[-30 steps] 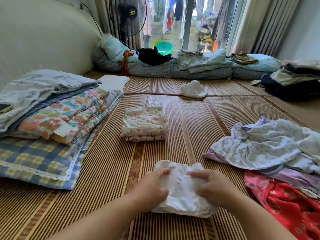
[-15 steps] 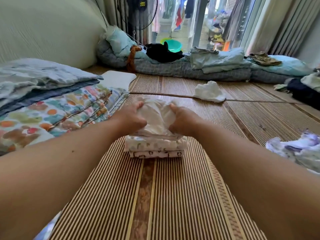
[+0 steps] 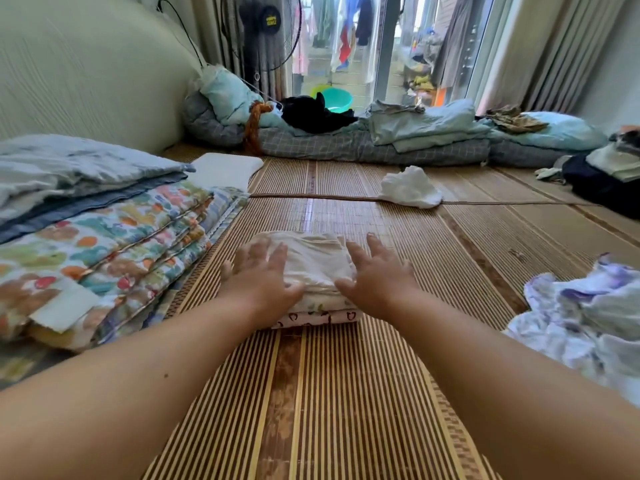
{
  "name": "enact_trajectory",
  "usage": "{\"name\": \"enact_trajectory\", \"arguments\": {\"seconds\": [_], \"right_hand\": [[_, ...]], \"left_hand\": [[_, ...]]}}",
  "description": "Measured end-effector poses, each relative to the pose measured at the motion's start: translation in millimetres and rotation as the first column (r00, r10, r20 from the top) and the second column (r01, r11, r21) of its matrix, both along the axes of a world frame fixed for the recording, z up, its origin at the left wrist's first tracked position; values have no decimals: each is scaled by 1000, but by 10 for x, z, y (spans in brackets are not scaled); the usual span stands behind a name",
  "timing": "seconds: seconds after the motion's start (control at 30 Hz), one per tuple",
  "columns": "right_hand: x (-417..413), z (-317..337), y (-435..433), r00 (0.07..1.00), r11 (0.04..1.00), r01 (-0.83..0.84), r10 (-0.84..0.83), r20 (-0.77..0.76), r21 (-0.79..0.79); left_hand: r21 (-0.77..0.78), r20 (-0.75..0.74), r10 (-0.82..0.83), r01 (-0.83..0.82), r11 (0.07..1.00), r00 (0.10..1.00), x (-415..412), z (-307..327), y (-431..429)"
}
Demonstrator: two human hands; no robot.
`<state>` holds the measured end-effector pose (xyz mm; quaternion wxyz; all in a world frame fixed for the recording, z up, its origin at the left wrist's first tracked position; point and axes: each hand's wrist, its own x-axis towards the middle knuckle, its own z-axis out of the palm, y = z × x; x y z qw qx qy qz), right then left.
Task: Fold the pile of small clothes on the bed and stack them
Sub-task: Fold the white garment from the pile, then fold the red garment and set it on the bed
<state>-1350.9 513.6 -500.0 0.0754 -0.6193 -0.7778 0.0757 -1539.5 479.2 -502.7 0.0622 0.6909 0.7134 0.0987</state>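
Grip released since 0.5 s back: left hand [image 3: 258, 271] and right hand [image 3: 375, 275] now splayed flat, holding nothing, at the edges of folded white garment [image 3: 311, 258] atop stack [image 3: 320, 316], frame centre. Risk: puffy top layer springs open or slides when the hands lift. Unfolded pile [image 3: 585, 317] at right edge.

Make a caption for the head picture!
Left hand and right hand flank a folded white cloth atop the stack.

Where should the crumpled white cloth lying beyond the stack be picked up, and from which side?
Probably at its raised, bunched peak, pinched from above on the near side. The white cloth sits as a loose mound on the mat, apart from the stack, showing no flat edge to slide fingers under. The right hand is the nearer one.
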Motion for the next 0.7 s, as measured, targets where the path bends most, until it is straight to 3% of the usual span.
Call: {"name": "enact_trajectory", "arguments": {"seconds": [0.2, 0.4, 0.7], "right_hand": [[818, 284, -1194, 999, 996, 34, -36, 15, 85], [1911, 224, -2475, 967, 967, 254, -255, 23, 29], [3216, 101, -2904, 899, 897, 435, -437, -10, -78]], "left_hand": [[36, 23, -300, 299, 954, 954, 1005, 257, -919], [0, 23, -556, 556, 831, 831, 2217, 184, -1777], [-104, 10, -624, 621, 777, 782, 3547, -171, -2054]]}}
